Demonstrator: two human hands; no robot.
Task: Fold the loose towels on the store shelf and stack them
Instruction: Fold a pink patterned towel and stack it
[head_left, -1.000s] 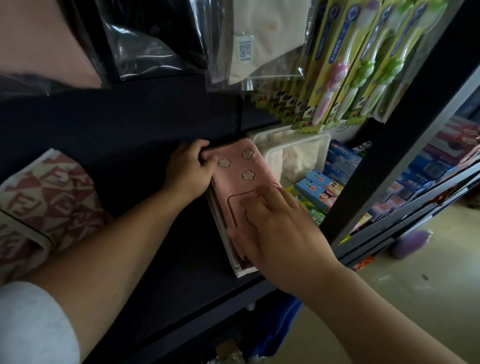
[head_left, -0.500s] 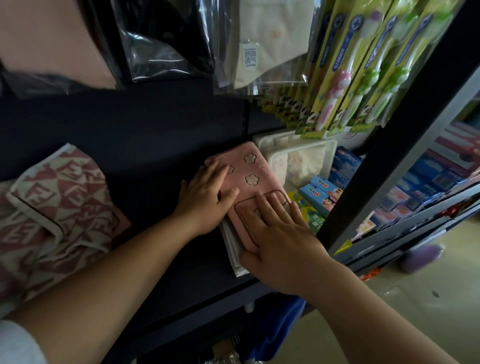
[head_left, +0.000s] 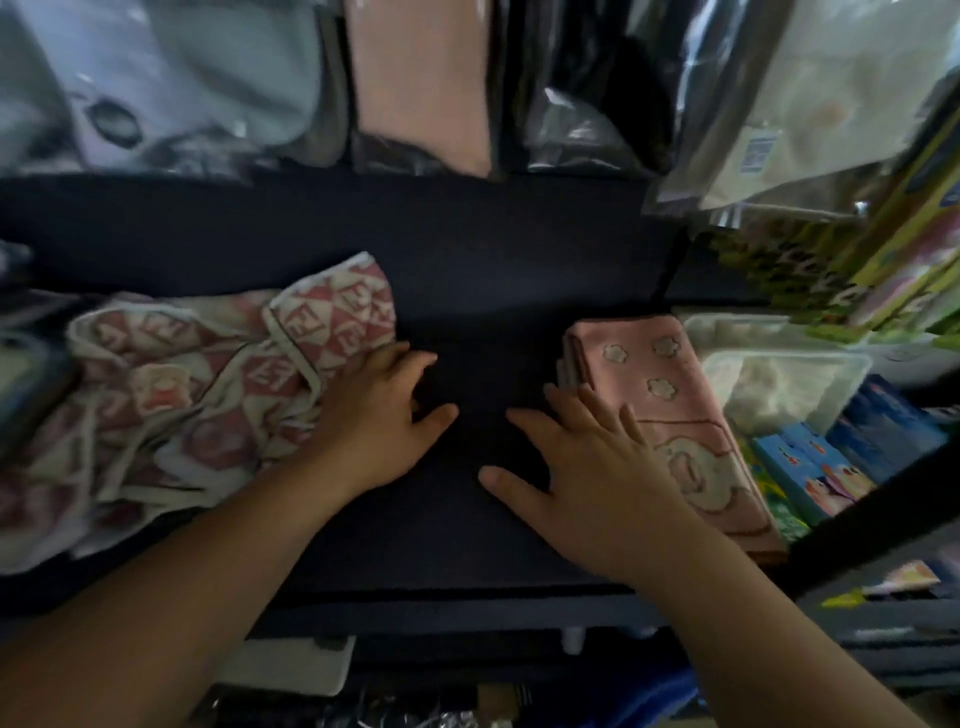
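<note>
A folded pink towel with small flower shapes lies on top of a folded stack at the right of the dark shelf. My right hand is spread flat, fingers apart, its outer edge overlapping the pink towel's left side. A loose, crumpled towel with a red and cream pattern lies at the left. My left hand rests at that towel's right edge, fingers loosely apart, and I cannot see any cloth pinched in it.
Bagged goods hang above the shelf. A clear plastic tub and blue boxes sit right of the pink towel. Yellow toothbrush packs hang at upper right. A black upright post crosses the lower right.
Both hands have come off the top of the pink towel. My left hand moved left to the patterned towel; my right slid to the pink towel's left edge. The view swung left.
</note>
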